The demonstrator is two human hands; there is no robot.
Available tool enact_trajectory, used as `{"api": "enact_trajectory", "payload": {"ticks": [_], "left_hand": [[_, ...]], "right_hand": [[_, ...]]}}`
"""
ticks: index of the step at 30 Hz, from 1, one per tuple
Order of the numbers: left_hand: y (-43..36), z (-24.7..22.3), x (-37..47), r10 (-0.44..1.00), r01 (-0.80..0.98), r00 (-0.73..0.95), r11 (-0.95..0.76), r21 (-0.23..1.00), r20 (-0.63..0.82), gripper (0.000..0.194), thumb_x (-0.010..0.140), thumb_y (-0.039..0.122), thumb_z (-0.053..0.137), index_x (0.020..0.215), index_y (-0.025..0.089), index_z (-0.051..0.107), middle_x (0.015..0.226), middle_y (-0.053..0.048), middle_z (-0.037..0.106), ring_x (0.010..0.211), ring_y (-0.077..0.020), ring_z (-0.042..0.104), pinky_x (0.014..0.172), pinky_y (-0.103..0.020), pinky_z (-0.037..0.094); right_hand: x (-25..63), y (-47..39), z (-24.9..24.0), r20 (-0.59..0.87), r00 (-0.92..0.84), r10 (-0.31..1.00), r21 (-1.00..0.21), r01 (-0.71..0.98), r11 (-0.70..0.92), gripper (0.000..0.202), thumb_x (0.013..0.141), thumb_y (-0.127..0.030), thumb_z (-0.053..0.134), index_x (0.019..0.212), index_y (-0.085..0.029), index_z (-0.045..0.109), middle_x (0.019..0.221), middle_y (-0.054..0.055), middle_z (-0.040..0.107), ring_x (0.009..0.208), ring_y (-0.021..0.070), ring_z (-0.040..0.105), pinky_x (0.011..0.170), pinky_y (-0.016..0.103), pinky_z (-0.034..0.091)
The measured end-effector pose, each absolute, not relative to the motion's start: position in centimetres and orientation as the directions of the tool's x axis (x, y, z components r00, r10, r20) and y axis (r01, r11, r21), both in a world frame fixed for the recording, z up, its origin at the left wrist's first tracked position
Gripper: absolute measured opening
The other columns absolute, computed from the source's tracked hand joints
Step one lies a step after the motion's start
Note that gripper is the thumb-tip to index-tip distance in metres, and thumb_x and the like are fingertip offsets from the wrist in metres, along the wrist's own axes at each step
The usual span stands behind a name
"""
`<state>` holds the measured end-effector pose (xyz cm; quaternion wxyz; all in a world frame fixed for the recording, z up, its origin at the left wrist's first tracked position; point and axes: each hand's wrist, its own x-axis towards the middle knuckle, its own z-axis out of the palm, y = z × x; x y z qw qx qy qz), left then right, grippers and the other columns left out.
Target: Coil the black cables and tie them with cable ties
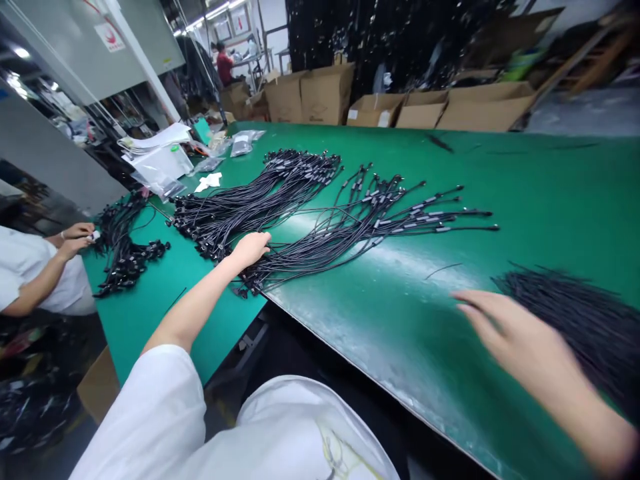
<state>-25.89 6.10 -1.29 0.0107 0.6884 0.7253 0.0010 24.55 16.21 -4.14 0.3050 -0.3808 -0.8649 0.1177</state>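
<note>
Two spread bundles of black cables lie on the green table (425, 347): a dense left bundle (250, 200) and a looser right bundle (340, 240) with grey sleeves near its far ends. My left hand (251, 249) rests on the near end of the looser bundle, its fingers curled over the cables; the fingertips are partly hidden, and what they hold is unclear. Over the table at the right, my right hand (505, 320) is blurred, with thumb and fingers apart and nothing between them. Beside it lies a pile of thin black strands (570, 320).
At the left, a co-worker's hands (77, 237) are near another heap of black cables (130, 260). Papers on a white box (163, 157) and plastic bags (243, 143) lie at the back left. Cardboard boxes (325, 97) stand behind the far edge.
</note>
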Motion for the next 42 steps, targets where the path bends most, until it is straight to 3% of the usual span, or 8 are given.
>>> {"api": "enact_trajectory", "payload": {"ticks": [9,13,19,23,27,33,38,42], "left_hand": [[5.9,2.6,-23.6,0.972,0.976,0.171,-0.190,0.110,0.161,0.036,0.099,0.024,0.026,0.100,0.018,0.061,0.105,-0.010,0.063,0.098,-0.0197,0.057,0.087,-0.031,0.044],[0.4,6.0,-23.2,0.909,0.928,0.272,-0.334,0.162,0.318,0.030,0.096,0.039,0.040,0.095,0.022,0.065,0.089,-0.007,0.069,0.085,-0.0205,0.063,0.080,-0.030,0.046],[-4.4,7.0,-28.6,0.956,0.935,-0.202,0.122,0.334,0.214,0.027,0.090,0.046,0.049,0.087,0.023,0.064,0.081,-0.003,0.069,0.070,-0.0191,0.061,0.059,-0.025,0.042],[-5.2,7.5,-28.9,0.936,0.537,-0.332,0.085,0.839,0.118,0.022,0.087,0.042,0.058,0.082,0.021,0.058,0.060,0.004,0.048,0.052,-0.0097,0.043,0.049,-0.020,0.037],[-6.0,9.0,-28.0,0.937,-0.066,-0.349,-0.026,0.997,0.001,0.027,0.079,0.036,0.072,0.074,0.016,0.055,0.065,0.005,0.045,0.047,-0.0037,0.033,0.036,-0.013,0.029],[-4.9,6.9,-23.3,0.904,-0.434,-0.391,-0.019,0.901,-0.170,0.023,0.086,0.028,0.065,0.071,0.014,0.056,0.059,0.004,0.046,0.049,-0.0039,0.045,0.048,-0.012,0.043],[-2.7,2.2,-13.4,0.998,0.116,-0.060,0.028,0.993,-0.021,0.026,0.088,0.041,0.061,0.092,0.016,0.069,0.088,-0.006,0.066,0.085,-0.0162,0.061,0.081,-0.028,0.051],[-3.3,2.7,-10.0,0.935,-0.119,0.302,0.230,0.966,-0.185,0.033,0.091,0.044,0.055,0.092,0.014,0.067,0.052,0.006,0.038,0.045,-0.0072,0.036,0.050,-0.020,0.043]], "right_hand": [[-0.1,12.1,1.1,0.459,-0.773,0.438,-0.386,0.271,0.882,0.042,0.093,-0.028,0.052,0.133,-0.016,0.050,0.131,0.015,0.055,0.119,0.0247,0.052,0.101,0.042,0.044],[-1.1,17.8,1.5,0.311,-0.767,0.561,-0.349,0.456,0.819,0.017,0.092,-0.016,0.050,0.098,-0.014,0.066,0.095,0.012,0.068,0.095,0.0208,0.060,0.095,0.036,0.041],[2.8,24.3,4.1,0.333,-0.623,0.707,-0.410,0.580,0.704,0.024,0.096,-0.021,0.042,0.084,-0.014,0.061,0.087,0.008,0.067,0.083,0.0171,0.060,0.076,0.027,0.041],[1.2,24.8,9.8,0.549,-0.622,0.558,-0.456,0.337,0.824,0.038,0.102,-0.028,0.028,0.084,-0.015,0.059,0.084,0.002,0.065,0.079,0.0118,0.058,0.077,0.023,0.042],[2.7,25.6,14.9,0.682,-0.523,0.511,-0.213,0.526,0.823,0.037,0.103,-0.031,0.027,0.102,-0.012,0.059,0.095,0.006,0.064,0.088,0.0154,0.057,0.080,0.028,0.039],[6.2,16.7,8.9,0.035,-0.830,0.556,0.232,0.548,0.804,0.026,0.093,-0.016,0.037,0.090,-0.013,0.062,0.076,0.008,0.063,0.062,0.0160,0.054,0.057,0.027,0.031],[7.2,6.5,6.5,-0.011,-0.959,0.284,0.006,0.284,0.959,0.027,0.097,-0.025,0.038,0.087,-0.016,0.062,0.077,0.006,0.062,0.057,0.0126,0.051,0.050,0.027,0.020],[9.8,9.2,7.5,0.043,-0.902,0.429,-0.243,0.407,0.880,0.035,0.095,-0.043,0.046,0.083,-0.016,0.064,0.080,0.006,0.065,0.066,0.0143,0.057,0.054,0.024,0.029]]}}
